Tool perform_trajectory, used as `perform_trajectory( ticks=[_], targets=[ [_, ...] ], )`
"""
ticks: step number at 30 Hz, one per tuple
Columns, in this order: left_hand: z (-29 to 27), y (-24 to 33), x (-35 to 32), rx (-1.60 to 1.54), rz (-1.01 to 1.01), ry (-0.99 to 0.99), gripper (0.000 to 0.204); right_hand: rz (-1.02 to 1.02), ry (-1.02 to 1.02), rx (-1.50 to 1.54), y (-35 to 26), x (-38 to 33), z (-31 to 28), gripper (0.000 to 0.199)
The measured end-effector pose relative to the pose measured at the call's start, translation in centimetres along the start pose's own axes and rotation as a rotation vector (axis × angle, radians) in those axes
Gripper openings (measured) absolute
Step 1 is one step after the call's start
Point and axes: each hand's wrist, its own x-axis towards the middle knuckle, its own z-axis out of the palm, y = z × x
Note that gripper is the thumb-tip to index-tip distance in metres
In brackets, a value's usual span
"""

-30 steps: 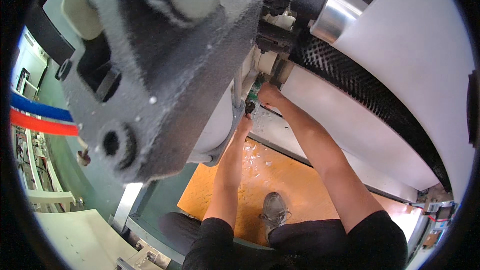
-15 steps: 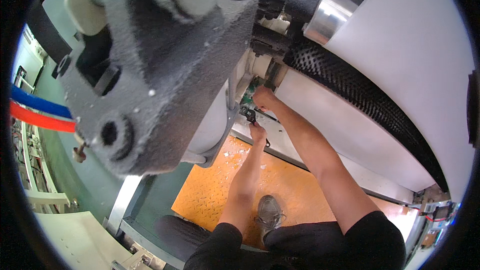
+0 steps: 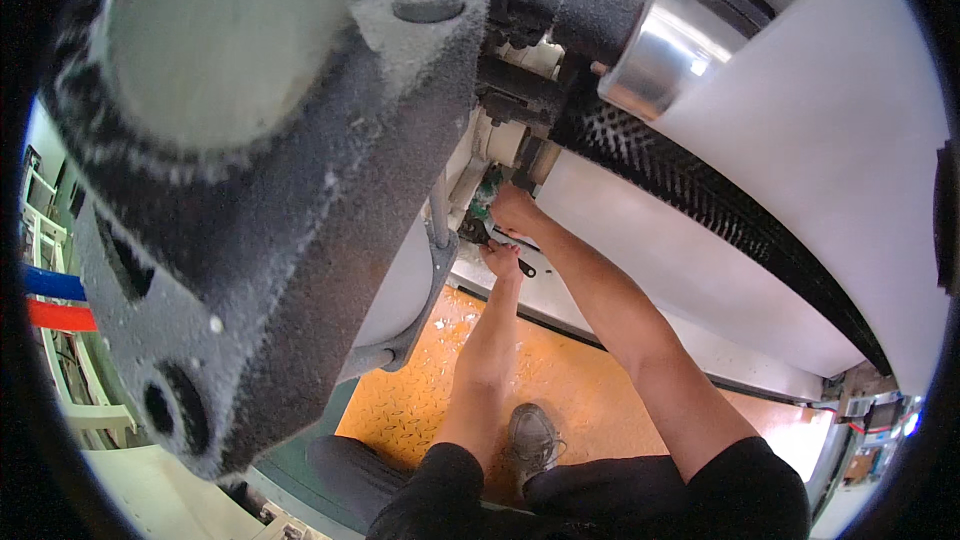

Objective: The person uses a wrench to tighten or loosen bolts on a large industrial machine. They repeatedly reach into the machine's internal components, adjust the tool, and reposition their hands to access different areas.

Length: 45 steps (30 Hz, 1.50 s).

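My left hand (image 3: 500, 260) is closed round the dark handle of an adjustable wrench (image 3: 473, 230). The wrench's jaw end reaches into a narrow gap low in the machine, and its handle end with a hole sticks out past my fingers. Just above it, my right hand (image 3: 513, 210) is closed beside a green part (image 3: 487, 190). Whatever the right fingers grip is hidden from this view. A pale round fitting (image 3: 503, 142) sits just beyond that hand.
A large dusty grey machine bracket (image 3: 330, 210) fills the left side, close to the view. On the right, a black bristled strip (image 3: 720, 205) curves beside a big white roll (image 3: 830, 120). A shiny metal cylinder (image 3: 665, 50) stands above. My shoe (image 3: 535, 437) rests on the orange tread plate (image 3: 400, 405).
The wrench and my left hand have moved slightly left, the jaw end now deeper by the green part. My right hand has shifted a little left too. The grey bracket looms larger.
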Motion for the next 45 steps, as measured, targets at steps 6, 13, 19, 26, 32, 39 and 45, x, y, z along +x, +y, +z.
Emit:
perform_trajectory(
  ticks=[6, 13, 19, 26, 32, 39, 45],
  targets=[
    [-0.5, -2.1, 0.7, 0.102, -0.008, -0.102, 0.017, 0.061, 0.028, 0.159, 1.8, -0.2, 1.8, 0.019],
    [-0.2, -1.9, 3.6, 0.622, 0.216, 0.186, 0.034, -0.009, -0.058, 0.084, 1.2, -0.6, 0.1, 0.017],
    [-1.4, 1.3, 1.6, 1.069, 0.285, 0.169, 0.038, -0.086, -0.087, 0.063, 0.9, -0.4, -0.1, 0.013],
    [-2.4, 5.1, 0.3, 1.391, 0.43, -0.057, 0.037, -0.011, 0.118, 0.112, 1.8, 1.6, 4.2, 0.014],
    [-4.9, 6.2, 1.1, 1.383, 0.476, -0.119, 0.034, -0.008, -0.072, 0.196, 1.0, 1.6, 3.0, 0.02],
    [-5.7, 6.2, 2.9, 1.512, 0.513, -0.264, 0.032, -0.028, -0.001, 0.16, 1.4, -0.1, 2.4, 0.023],
    [-12.4, 9.3, 8.4, 1.676, 0.837, -0.286, 0.029, -0.167, -0.055, 0.121, -1.5, 2.6, 0.7, 0.018]
  ],
)
